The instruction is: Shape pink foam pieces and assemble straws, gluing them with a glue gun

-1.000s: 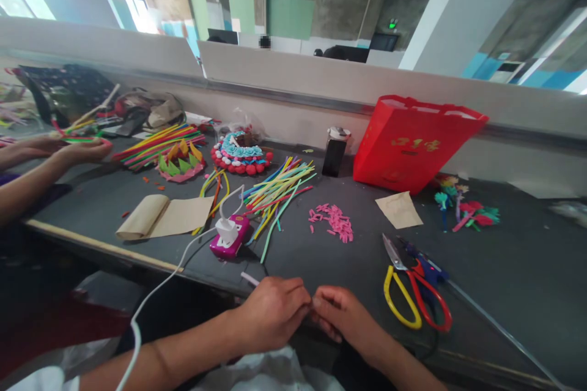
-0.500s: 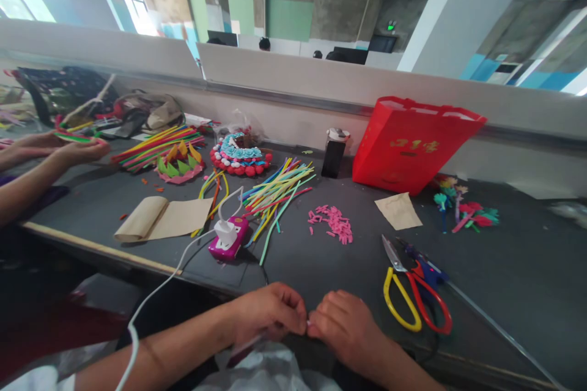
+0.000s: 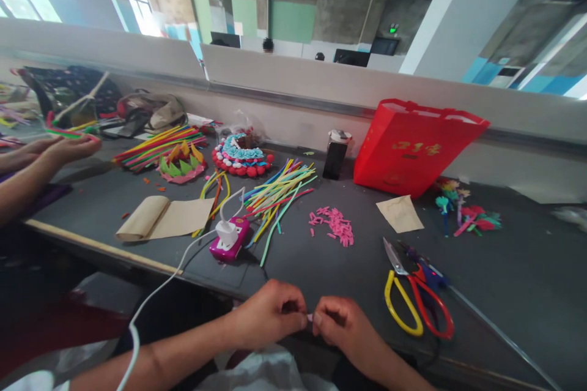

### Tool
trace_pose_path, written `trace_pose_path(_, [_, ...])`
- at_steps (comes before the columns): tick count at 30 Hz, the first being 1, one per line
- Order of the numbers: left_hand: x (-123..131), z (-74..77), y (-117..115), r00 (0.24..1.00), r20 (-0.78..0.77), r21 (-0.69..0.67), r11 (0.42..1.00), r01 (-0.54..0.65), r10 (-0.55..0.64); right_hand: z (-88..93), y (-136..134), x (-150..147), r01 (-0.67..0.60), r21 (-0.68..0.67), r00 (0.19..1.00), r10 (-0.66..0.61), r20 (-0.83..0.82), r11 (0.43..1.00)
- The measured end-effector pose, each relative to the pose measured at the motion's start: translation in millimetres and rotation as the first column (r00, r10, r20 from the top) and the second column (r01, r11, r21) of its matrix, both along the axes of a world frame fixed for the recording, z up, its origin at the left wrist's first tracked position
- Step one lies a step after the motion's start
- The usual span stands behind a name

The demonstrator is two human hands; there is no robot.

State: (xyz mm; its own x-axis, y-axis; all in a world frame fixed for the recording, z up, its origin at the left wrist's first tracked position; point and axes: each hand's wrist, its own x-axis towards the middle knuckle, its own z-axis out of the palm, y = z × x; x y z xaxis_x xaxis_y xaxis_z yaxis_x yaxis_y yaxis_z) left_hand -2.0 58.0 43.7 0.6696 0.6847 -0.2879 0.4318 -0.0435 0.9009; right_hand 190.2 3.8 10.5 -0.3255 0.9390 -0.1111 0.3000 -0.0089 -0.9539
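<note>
At the table's front edge, my left hand [image 3: 270, 316] and my right hand [image 3: 345, 328] are closed in pinches, fingertips almost meeting. Between them shows a tiny pink piece [image 3: 310, 317], gripped from both sides; most of it is hidden by the fingers. Beyond my hands lies a loose pile of small pink pieces [image 3: 338, 227]. Scissors [image 3: 406, 293] with one yellow and one red handle rest open to the right of my right hand. Partly behind them is a blue glue gun [image 3: 428, 273] with a clear glue stick out of its back.
A purple power block [image 3: 229, 243] with a white plug and cable sits at the left, beside coloured fuzzy stems [image 3: 279, 195] and a brown paper roll [image 3: 147, 218]. Farther back stand a bottle [image 3: 336, 155] and a red bag [image 3: 413, 149]. Another person's hands [image 3: 59, 149] work at far left.
My fingers have shifted slightly around the pink piece, with the right hand's knuckles turned and its thumb and forefinger more visible. The other person's hands moved a little left.
</note>
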Motion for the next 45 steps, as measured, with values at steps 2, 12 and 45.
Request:
trace_pose_path(2, [-1, 0.3, 3, 0.997, 0.059, -0.328, 0.945, -0.017, 0.038, 3.9, -2, 2, -0.105, 0.368, 0.977, 0.027, 0.209, 0.924])
trace_pose_path(12, [3, -3.4, 7, 0.989, 0.132, -0.629, 0.777, 0.03, 0.069, 13.4, -1, 18, -0.462, 0.725, 0.832, -0.034, 0.554, 0.511])
trace_pose_path(45, [2, -9.9, 0, 0.978, 0.148, -0.405, 0.911, -0.073, 0.145, -4.7, -3, 16, -0.218, 0.626, 0.922, -0.053, 0.384, 0.749])
